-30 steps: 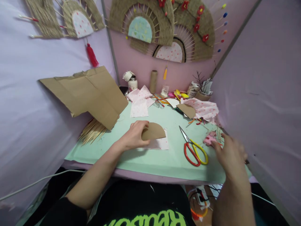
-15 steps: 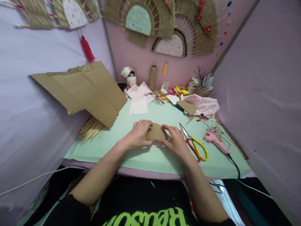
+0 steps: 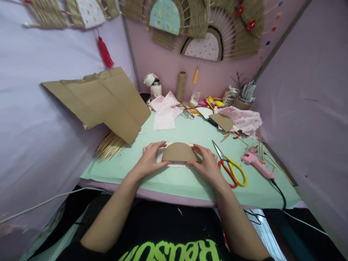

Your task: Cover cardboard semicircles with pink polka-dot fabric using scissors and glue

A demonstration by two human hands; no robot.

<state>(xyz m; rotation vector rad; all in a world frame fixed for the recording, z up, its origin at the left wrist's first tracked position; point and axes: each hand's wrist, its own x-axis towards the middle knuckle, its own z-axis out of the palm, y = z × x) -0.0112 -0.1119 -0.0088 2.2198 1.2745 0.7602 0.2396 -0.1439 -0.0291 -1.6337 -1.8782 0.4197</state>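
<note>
Near the front edge of the counter [image 3: 174,185], about midway along it, the left hand [image 3: 148,161] and the right hand [image 3: 208,165] flanked a brown cardboard half-circle [image 3: 179,153], one at each end of its straight side. That straight side ran left to right, parallel to the front edge, with the curved side turned toward the back wall. The piece therefore lay directly between the two grips, equally close to both; each grip was pinched lightly on its own corner, fingers on top and thumb at the lower edge. Under the cardboard lay a pale cloth scrap [image 3: 174,165], showing only as a thin margin along the near side and at the left end. Just right of the right hand lay scissors [image 3: 231,170] with one red and one yellow handle, blades pointing toward the back, and beyond them, nearer the right edge, a pink glue gun [image 3: 255,165]. Farther back toward the left corner leaned a large cardboard sheet [image 3: 106,101] over a bundle of thin sticks [image 3: 111,145].
</note>
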